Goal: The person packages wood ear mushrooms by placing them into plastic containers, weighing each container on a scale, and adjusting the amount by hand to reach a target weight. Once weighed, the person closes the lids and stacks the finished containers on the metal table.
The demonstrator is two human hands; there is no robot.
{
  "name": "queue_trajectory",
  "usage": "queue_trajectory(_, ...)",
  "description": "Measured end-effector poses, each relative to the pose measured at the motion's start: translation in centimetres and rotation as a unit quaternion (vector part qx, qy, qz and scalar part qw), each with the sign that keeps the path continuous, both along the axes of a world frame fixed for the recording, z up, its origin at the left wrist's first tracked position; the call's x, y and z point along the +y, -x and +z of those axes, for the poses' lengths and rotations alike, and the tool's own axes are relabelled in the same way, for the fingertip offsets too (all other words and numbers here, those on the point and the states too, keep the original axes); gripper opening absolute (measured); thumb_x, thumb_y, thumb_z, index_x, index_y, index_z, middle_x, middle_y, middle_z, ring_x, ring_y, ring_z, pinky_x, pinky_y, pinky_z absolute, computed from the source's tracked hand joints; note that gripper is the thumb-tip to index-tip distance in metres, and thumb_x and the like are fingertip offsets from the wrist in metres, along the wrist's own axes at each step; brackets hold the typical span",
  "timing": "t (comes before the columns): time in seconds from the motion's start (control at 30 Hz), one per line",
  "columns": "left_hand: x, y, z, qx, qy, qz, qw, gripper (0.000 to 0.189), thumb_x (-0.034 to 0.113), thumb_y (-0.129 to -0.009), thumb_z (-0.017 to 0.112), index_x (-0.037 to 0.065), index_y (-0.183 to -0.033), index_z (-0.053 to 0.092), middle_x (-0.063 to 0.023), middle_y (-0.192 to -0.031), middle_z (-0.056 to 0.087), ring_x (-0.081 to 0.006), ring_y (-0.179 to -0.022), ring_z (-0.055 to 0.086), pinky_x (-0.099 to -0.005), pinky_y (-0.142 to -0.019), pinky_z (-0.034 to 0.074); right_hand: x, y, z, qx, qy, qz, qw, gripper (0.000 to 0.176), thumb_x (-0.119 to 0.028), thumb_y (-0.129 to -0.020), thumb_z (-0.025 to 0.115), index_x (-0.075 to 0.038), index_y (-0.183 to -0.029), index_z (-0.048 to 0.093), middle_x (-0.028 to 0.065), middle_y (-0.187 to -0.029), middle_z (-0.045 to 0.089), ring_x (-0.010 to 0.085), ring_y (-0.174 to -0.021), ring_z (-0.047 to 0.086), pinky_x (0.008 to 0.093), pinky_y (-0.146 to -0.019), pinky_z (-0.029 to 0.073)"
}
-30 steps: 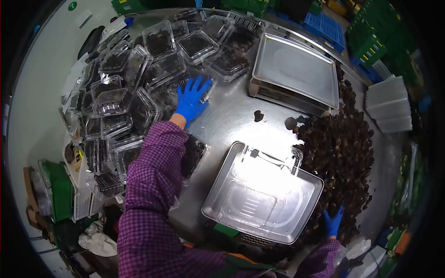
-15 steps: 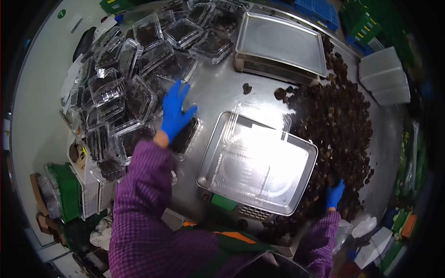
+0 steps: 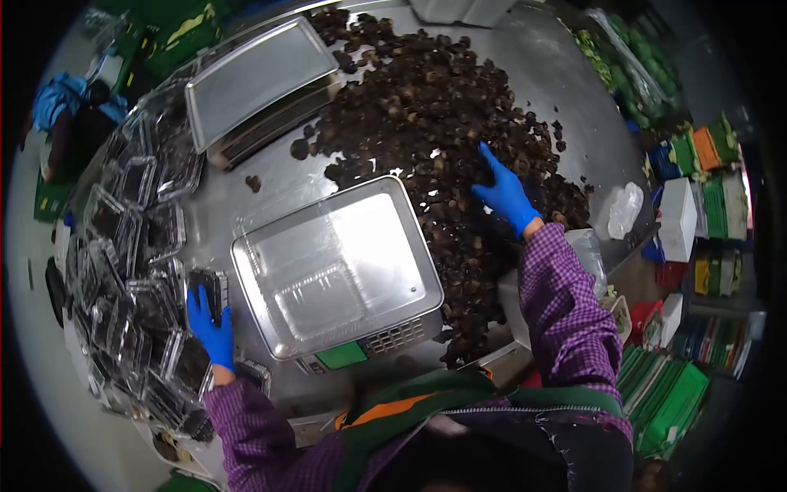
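Observation:
My left hand [image 3: 211,332], in a blue glove, has its fingers spread at a dark-filled clear box [image 3: 209,287] on the left. My right hand [image 3: 506,193], also blue-gloved, reaches over the pile of dark brown pieces [image 3: 434,107] with thumb and fingers apart; nothing shows between them. Between my hands a metal tray [image 3: 402,271] rests on a scale with a green display [image 3: 342,355]. An open, see-through plastic box [image 3: 320,299] lies in this tray, and I see no dark pieces inside it.
Many filled clear boxes [image 3: 131,246] are heaped at the left. A second scale with a flat metal pan [image 3: 262,78] stands at the upper left. Plastic bags [image 3: 625,210] and green crates [image 3: 664,402] are at the right. A person [image 3: 78,131] is at the far left.
My view has swung to the right, so the tray and pile appear further left. My right hand has moved up over the pile, while my left hand is lower, beside the near box.

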State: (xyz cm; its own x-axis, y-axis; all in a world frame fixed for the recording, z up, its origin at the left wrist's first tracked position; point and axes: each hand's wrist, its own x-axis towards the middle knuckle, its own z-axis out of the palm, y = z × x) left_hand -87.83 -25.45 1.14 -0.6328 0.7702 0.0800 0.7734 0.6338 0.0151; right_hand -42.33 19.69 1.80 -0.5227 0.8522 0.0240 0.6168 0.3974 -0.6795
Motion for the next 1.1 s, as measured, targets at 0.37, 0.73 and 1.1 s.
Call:
queue_trajectory(0.37,9.0,-12.2,7.5,-0.446,-0.373,0.049,0.812,0.057,-0.006,-0.090,0.046,-0.001,-0.145,0.033,-0.0117,-0.150,0.035,-0.0231,-0.133,0.040,-0.0343,-0.111,0.030,15.8,9.6,-3.2,-0.151,-0.033,-0.064,0.986,0.117,-0.062,-0.054,0.083,-0.018,-0.148,0.030,0.0328,-0.148,0.022,0.0517,-0.134,0.026,0.0516,-0.110,0.031)
queue_trajectory(0.73,10.3,-18.6,4.9,-0.480,-0.438,0.061,0.758,0.052,-0.006,-0.091,0.046,-0.001,-0.142,0.038,-0.0114,-0.149,0.036,-0.0231,-0.133,0.039,-0.0348,-0.112,0.028,10.3,3.8,-0.6,-0.125,0.093,0.079,0.985,0.044,-0.023,-0.068,0.074,-0.007,-0.108,0.065,0.0188,-0.108,0.065,0.0339,-0.096,0.064,0.0381,-0.085,0.051)
queue_trajectory(1.1,12.2,-20.5,6.0,-0.469,-0.451,-0.019,0.759,0.053,-0.009,-0.088,0.043,0.001,-0.140,0.042,-0.0134,-0.151,0.032,-0.0236,-0.135,0.037,-0.0361,-0.114,0.026,-8.6,8.2,12.5,0.158,0.289,0.298,0.896,0.043,-0.004,-0.076,0.069,-0.001,-0.116,0.055,0.0094,-0.101,0.068,0.0171,-0.091,0.066,0.0310,-0.081,0.054)
